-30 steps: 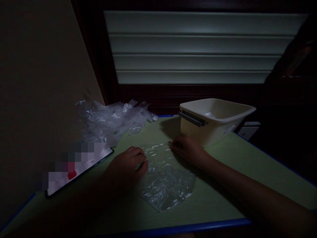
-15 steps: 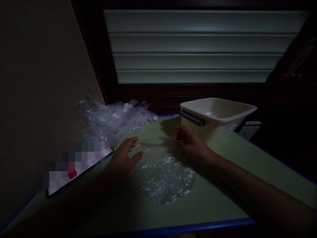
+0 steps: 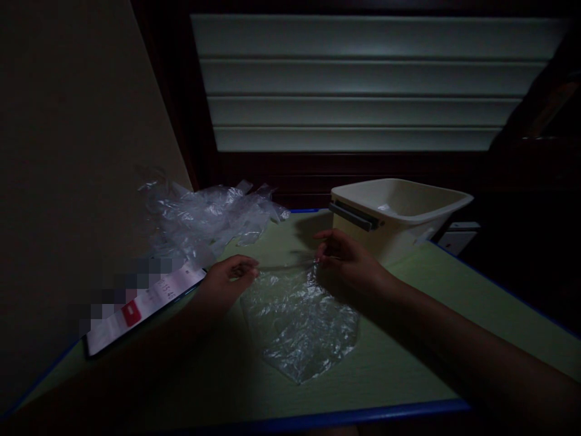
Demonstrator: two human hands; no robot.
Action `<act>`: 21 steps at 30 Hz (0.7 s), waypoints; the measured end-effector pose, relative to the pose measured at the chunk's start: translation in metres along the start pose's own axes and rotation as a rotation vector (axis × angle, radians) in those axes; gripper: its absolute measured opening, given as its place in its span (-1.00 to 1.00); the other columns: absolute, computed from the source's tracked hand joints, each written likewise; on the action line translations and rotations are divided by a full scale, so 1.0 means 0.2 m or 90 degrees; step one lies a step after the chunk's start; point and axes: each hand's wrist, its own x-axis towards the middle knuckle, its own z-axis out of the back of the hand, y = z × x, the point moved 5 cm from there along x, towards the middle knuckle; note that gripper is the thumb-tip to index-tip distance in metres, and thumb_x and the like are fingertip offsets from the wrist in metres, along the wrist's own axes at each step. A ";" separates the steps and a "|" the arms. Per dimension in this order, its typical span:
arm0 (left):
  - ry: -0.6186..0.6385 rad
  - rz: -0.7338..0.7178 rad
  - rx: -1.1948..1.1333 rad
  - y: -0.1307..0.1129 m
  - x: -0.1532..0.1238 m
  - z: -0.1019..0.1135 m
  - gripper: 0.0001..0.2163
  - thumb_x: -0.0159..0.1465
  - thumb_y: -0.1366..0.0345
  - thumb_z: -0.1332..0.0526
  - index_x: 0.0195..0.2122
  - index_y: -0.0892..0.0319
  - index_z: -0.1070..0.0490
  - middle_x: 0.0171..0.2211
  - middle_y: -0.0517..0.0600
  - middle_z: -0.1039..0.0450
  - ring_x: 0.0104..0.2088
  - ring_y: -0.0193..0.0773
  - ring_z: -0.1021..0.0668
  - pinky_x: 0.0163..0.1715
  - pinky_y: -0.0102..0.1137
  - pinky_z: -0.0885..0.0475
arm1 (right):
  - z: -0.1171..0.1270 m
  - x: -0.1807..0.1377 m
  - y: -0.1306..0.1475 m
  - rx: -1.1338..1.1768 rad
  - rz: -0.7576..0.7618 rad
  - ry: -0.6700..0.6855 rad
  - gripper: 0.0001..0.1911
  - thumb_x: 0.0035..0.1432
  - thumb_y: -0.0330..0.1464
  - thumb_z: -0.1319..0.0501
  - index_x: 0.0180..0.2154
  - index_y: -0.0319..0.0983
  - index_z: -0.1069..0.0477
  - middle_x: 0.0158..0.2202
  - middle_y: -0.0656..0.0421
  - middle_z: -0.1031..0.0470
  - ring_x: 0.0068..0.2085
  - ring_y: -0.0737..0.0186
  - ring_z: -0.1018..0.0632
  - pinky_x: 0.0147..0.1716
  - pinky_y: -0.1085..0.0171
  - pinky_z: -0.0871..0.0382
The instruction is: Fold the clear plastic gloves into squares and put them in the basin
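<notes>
Since the clear plastic bag (image 3: 308,327) seems light and limp, your left hand (image 3: 228,278) and right hand (image 3: 348,257) sensibly pinch its far corners.

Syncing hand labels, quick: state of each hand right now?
Left hand: pinched closed, apparently holding the clear plastic film near its far left corner.
Right hand: pinched closed, holding its far right corner.

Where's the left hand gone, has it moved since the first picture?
Yes, the left hand has moved left and farther out, closer to the phone, which stayed put.
</notes>
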 end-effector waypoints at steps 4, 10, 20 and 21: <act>-0.002 -0.001 0.011 -0.01 0.00 0.00 -0.84 0.06 0.22 -0.18 -0.41 0.20 -0.42 -0.47 -0.03 -0.48 -0.41 -0.22 -0.53 -0.38 -0.35 -0.44 | 0.00 0.01 -0.06 -0.022 -0.064 0.008 -0.65 -0.03 -0.49 -0.15 -0.13 -0.22 -0.21 -0.38 0.17 -0.37 -0.37 0.26 -0.45 -0.34 0.25 -0.35; -0.003 0.001 0.031 -0.01 0.00 0.00 -0.80 0.07 0.19 -0.16 -0.40 0.23 -0.42 -0.46 0.00 -0.48 -0.41 -0.22 -0.53 -0.39 -0.36 -0.44 | 0.01 0.01 -0.11 -0.076 -0.093 0.017 -0.83 -0.05 -0.44 -0.17 -0.31 -0.30 -0.35 -0.46 0.15 -0.41 -0.45 0.29 -0.45 -0.46 0.30 -0.32; 0.027 -0.065 0.105 -0.01 0.00 0.02 -0.84 0.08 0.27 -0.13 -0.44 0.17 -0.48 -0.43 -0.02 -0.54 -0.37 -0.19 -0.55 -0.34 -0.33 -0.46 | 0.02 0.01 -0.06 -0.229 -0.070 0.046 -0.88 -0.04 -0.47 -0.12 -0.48 -0.32 -0.43 -0.54 0.13 -0.47 -0.51 0.29 -0.45 -0.51 0.31 -0.29; 0.029 -0.077 0.116 -0.01 0.00 0.02 -0.84 0.08 0.27 -0.12 -0.44 0.18 -0.48 -0.42 -0.02 -0.54 -0.37 -0.19 -0.55 -0.33 -0.34 -0.46 | 0.02 0.01 -0.06 -0.247 -0.062 0.047 -0.88 -0.04 -0.46 -0.12 -0.48 -0.31 -0.44 -0.53 0.13 -0.48 -0.50 0.28 -0.46 -0.50 0.31 -0.30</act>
